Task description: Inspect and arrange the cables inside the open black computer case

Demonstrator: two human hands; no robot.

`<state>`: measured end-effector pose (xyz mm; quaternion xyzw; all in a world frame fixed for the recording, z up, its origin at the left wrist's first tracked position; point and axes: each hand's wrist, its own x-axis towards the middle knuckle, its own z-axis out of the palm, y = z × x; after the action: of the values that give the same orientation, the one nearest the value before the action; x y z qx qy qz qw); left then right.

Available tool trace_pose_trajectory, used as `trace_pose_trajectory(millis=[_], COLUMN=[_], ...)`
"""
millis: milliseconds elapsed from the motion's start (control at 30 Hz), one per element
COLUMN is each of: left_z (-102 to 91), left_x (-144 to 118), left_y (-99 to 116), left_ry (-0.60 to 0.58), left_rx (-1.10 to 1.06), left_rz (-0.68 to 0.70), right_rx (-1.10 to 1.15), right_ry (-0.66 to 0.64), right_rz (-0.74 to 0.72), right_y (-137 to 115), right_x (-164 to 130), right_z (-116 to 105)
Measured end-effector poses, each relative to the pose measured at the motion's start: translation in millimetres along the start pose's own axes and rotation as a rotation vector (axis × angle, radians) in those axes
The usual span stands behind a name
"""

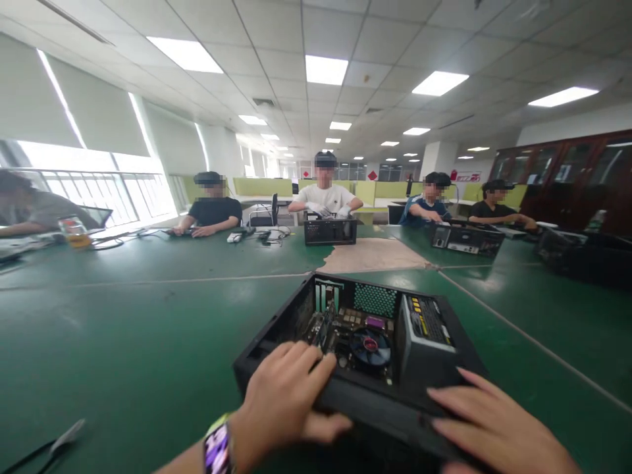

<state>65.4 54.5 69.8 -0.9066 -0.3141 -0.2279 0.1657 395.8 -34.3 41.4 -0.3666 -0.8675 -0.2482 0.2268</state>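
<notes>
Green tabletop (123, 329) in a bright open office is carrying an open black computer case (360, 349), sitting just in front of the person wearing the camera. Left hand (286, 401) is resting on the near edge of the case, fingers (306, 365) spread loosely and curling over the rim toward the boards inside, thumb lying along the outer wall; nothing is being gripped. A watch with a bright strap (218, 447) is showing on that wrist. Right hand (494, 428) is lying flat and open on the near right corner of the case, fingers extended; whether it is pressing or only touching is hard to tell at this edge of the view. Inside the case, a round cooling fan (370, 347) is sitting beside a boxy power supply (427, 329). Farther off, other people are sitting around the tabletop, one with gloved hands at a second black case (330, 232).
</notes>
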Motion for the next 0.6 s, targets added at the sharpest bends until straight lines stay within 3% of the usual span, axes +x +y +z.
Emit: trace_pose_trajectory(millis=[100,167,233,300,367,433,500,600], left_z=[21.5,35.0,50.2,65.4,77.6,84.2,85.1,81.1], left_x=[65,102,118,109,78,36,-8,-61], left_y=[-49,-65,-64,-47,-25,-5,6,12], left_ry=[-0.109,-0.112,-0.116,-0.158,-0.225,-0.304,-0.402,-0.562], left_rx=[0.035,0.037,0.016,-0.033,-0.099,-0.147,-0.222,-0.481], left_rz=[-0.251,-0.395,-0.473,-0.483,-0.454,-0.45,-0.495,-0.594], right_rx=[0.141,0.103,0.042,0.033,0.065,0.156,0.356,0.715], right_ry=[-0.232,-0.282,-0.256,-0.226,-0.206,-0.157,-0.099,-0.161], right_rz=[0.326,0.516,0.696,0.804,0.791,0.721,0.657,0.644], right_y=[54,79,79,53,10,-33,-64,-85], right_x=[90,150,197,223,222,195,148,70], right_z=[26,47,72,95,113,124,130,135])
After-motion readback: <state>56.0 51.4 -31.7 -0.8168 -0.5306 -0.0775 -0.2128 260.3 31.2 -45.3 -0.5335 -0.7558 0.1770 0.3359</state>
